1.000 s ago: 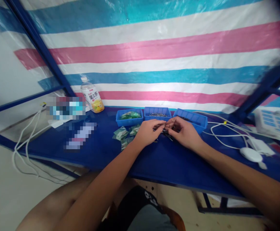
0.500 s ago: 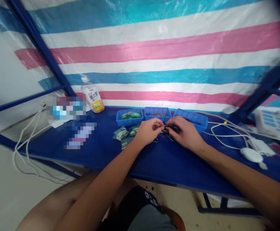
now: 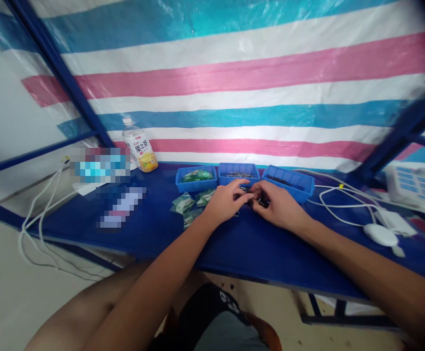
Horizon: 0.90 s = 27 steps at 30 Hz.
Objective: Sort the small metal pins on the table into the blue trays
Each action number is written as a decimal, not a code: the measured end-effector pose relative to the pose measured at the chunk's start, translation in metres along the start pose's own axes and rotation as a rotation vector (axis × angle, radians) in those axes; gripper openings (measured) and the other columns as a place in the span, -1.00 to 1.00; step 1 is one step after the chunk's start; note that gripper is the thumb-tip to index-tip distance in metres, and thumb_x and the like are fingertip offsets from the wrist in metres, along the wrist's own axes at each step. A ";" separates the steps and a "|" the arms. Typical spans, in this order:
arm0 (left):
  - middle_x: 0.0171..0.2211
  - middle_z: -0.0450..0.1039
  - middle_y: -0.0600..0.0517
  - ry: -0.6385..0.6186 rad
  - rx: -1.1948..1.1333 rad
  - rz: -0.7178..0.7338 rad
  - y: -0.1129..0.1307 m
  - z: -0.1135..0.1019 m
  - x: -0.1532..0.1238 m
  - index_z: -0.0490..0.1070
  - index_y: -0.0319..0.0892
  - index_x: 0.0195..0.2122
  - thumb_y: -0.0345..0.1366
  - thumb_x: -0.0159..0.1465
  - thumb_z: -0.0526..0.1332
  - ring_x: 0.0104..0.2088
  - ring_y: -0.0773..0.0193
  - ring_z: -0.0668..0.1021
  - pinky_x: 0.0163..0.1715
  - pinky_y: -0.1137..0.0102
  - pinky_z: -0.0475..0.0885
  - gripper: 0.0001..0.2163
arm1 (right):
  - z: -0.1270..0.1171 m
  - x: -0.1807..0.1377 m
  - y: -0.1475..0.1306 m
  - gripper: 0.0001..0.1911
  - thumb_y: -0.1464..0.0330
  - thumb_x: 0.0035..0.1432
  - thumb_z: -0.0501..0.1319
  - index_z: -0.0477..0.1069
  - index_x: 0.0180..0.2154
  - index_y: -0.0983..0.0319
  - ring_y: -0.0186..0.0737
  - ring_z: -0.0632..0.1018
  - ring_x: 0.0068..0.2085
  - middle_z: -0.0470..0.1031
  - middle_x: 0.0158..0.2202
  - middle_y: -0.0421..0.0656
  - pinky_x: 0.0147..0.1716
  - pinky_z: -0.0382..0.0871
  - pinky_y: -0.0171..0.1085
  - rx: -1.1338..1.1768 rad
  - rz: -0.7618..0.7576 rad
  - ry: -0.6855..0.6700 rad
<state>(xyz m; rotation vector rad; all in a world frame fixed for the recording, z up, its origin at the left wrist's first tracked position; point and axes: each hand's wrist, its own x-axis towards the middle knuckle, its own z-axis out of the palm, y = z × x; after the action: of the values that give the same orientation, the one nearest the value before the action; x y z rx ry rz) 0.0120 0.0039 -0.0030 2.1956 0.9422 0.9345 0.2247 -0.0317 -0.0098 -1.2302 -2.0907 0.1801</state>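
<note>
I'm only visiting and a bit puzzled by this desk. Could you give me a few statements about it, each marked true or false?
1. Three blue bins stand near the striped sheet. True.
2. The left hand and right hand are far apart. False: their fingers are close together.
3. The middle bin contains thin metallic pieces. True.
4. The small packets lie beside the right hand. False: they lie beside the left hand.
5. The bottle lies on its side. False: it stands upright, cap on top.
</note>
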 end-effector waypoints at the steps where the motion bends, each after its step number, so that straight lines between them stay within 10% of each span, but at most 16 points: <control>1: -0.18 0.74 0.03 0.000 -0.016 0.010 0.000 0.000 0.000 0.45 -0.09 0.23 -0.16 0.41 0.31 -0.24 0.18 0.73 -0.11 0.36 0.55 -0.61 | -0.001 0.000 -0.001 -0.71 0.41 0.22 0.25 0.42 -0.01 0.15 -0.14 0.56 -0.30 0.57 -0.26 -0.16 -0.28 0.44 -0.19 0.032 0.014 0.002; 27: -0.09 0.71 -0.11 0.104 -0.292 -0.049 -0.009 0.004 0.002 0.52 -0.18 0.20 -0.35 0.37 0.31 -0.11 0.15 0.75 0.01 0.27 0.67 -0.63 | -0.003 0.002 0.000 -0.79 0.18 0.35 0.31 0.59 -0.08 0.13 -0.14 0.58 -0.28 0.60 -0.26 -0.12 -0.27 0.51 -0.13 0.193 0.019 0.084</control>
<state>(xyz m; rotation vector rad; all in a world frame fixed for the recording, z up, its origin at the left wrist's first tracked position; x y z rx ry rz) 0.0132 0.0097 -0.0111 1.8874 0.8426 1.0968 0.2255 -0.0311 -0.0069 -1.1233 -1.9408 0.3252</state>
